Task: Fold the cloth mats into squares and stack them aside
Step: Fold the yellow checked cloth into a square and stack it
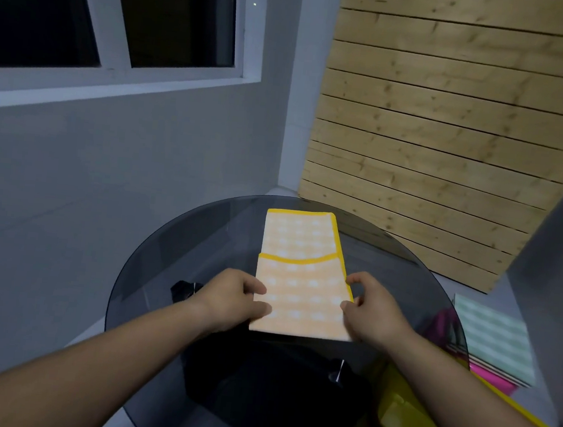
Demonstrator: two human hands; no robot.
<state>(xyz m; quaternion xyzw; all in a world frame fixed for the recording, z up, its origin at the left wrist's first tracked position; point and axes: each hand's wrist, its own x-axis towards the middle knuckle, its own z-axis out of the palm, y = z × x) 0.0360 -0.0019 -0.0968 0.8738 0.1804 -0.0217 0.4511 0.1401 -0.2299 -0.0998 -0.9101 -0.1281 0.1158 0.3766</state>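
The left forearm [93, 364], at seven o'clock, and the right forearm [482, 401], at five o'clock, are bare as far as they show; the left hand [230, 298] and right hand [375, 313] are bare too.

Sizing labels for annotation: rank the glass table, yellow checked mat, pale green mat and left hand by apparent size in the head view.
1. glass table
2. yellow checked mat
3. pale green mat and left hand: these look about alike, and the mat lies farther off, so unranked.
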